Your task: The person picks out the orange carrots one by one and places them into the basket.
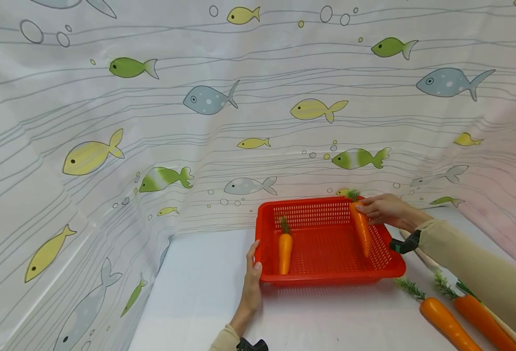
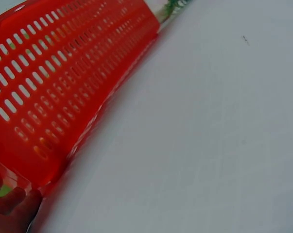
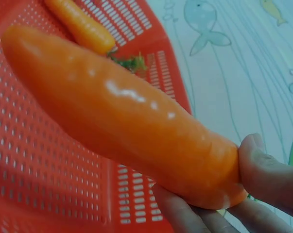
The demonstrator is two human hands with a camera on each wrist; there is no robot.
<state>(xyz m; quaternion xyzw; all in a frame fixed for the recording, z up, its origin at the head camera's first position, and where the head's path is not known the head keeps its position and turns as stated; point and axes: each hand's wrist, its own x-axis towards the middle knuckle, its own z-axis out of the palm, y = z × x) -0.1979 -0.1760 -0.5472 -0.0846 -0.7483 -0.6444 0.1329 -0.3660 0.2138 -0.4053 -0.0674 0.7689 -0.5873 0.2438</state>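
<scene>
A red plastic basket (image 1: 324, 279) with slotted sides stands on the white table against the patterned sheet. My right hand (image 1: 383, 210) pinches an orange carrot (image 3: 122, 116) near its leafy end, thumb on one side and fingers on the other. That carrot hangs over the right part of the basket, its tip pointing down. Another carrot (image 1: 286, 251) with a green top lies inside at the left. At the basket's left front corner, my left hand (image 1: 252, 282) grips the edge; in the left wrist view its fingertips (image 2: 29, 206) touch the slotted side.
On the table at right, under my right forearm, lie two more carrots, a nearer carrot (image 1: 448, 321) and a farther carrot (image 1: 486, 319). Beside them is a long pale stalk (image 1: 499, 321) with green leaves. A fish-printed sheet (image 1: 258, 58) rises behind and at both sides.
</scene>
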